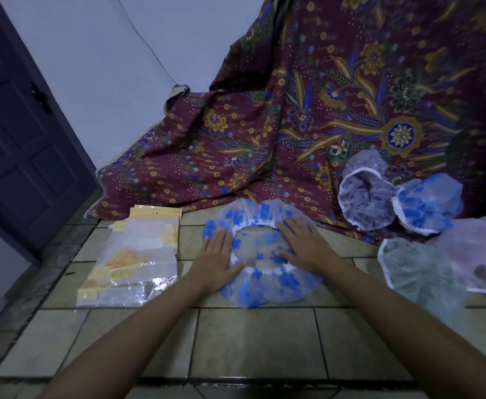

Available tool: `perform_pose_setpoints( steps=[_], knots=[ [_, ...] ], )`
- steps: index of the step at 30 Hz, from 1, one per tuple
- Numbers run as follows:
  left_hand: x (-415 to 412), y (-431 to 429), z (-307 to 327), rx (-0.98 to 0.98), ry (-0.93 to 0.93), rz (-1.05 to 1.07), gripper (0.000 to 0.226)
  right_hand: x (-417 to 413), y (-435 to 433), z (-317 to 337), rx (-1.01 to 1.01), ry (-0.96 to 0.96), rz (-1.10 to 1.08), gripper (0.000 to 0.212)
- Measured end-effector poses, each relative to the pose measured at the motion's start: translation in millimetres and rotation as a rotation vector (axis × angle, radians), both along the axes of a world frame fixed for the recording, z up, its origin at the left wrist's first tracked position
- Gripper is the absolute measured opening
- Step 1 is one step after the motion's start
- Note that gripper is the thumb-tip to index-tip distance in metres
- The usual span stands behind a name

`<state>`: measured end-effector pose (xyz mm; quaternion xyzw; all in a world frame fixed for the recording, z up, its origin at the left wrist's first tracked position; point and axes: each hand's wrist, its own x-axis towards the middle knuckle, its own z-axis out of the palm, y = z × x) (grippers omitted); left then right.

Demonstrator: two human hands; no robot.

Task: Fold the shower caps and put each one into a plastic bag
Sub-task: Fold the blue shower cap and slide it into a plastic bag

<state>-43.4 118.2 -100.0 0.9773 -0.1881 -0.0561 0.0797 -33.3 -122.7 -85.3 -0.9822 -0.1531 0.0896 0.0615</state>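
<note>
Both hands flat on blue-flowered shower cap [265, 272]; no legible writing.

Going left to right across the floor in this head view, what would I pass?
Door → plastic bags → left hand → blue cap under both hands → right hand → green cap → pink cap.

No readable text, label, brand or number shows anywhere.

Both arms outstretched, left hand [218, 257] and right hand [302, 243] flat, palms down.
</note>
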Motion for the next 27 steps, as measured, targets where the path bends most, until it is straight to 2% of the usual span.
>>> perform_pose_setpoints(
  steps=[2,3,5,7,9,11,13,15,17,18,20,22,24,27],
  knots=[
    [-0.8,6.2,-7.0,0.079,0.001,-0.052,0.125,-2.3,-6.4,-9.1,0.014,0.083,-0.056,0.111],
    [-0.6,10.8,-9.1,0.090,-0.013,-0.064,0.126,-3.0,-7.8,-9.0,0.012,0.088,-0.073,0.116],
    [2.0,17.7,-5.2,0.092,-0.079,-0.129,0.119,-4.7,-8.3,-2.5,0.007,0.123,-0.086,0.103],
    [9.1,17.8,0.1,0.074,-0.217,-0.201,0.102,-5.8,-5.3,7.5,-0.030,0.173,-0.071,0.093],
    [17.9,13.9,12.9,0.048,-0.203,-0.178,0.084,-4.2,0.8,25.2,-0.142,0.218,-0.050,0.089],
    [24.5,5.4,21.6,-0.022,-0.222,-0.112,0.077,-1.0,10.0,40.9,-0.174,0.213,-0.036,0.077],
    [27.5,-4.5,24.5,-0.121,-0.282,-0.078,0.070,-0.3,19.8,54.8,-0.117,0.092,-0.046,0.064],
    [30.7,-13.3,20.6,-0.168,-0.299,-0.120,0.067,5.4,26.0,56.7,-0.083,-0.204,-0.038,0.055],
    [34.3,-21.1,14.0,-0.183,-0.247,-0.195,0.070,13.1,31.6,44.6,0.052,-0.519,0.073,0.038],
    [35.3,-24.9,11.4,-0.166,-0.200,-0.224,0.073,16.6,32.5,36.3,0.078,-0.552,0.132,0.033],
    [36.6,-29.7,4.1,-0.099,-0.091,-0.229,0.073,19.9,29.1,19.0,0.038,-0.303,0.186,0.042],
    [38.0,-31.7,-3.9,0.005,0.000,-0.179,0.064,17.4,19.9,0.0,0.015,-0.037,0.158,0.054],
    [37.2,-33.3,-8.4,0.086,0.026,-0.124,0.056,16.9,12.2,-11.3,0.044,0.017,0.107,0.057],
    [34.3,-35.0,-7.5,0.115,0.043,-0.059,0.056,17.3,11.5,-13.8,0.069,0.051,0.032,0.062]
  ],
)
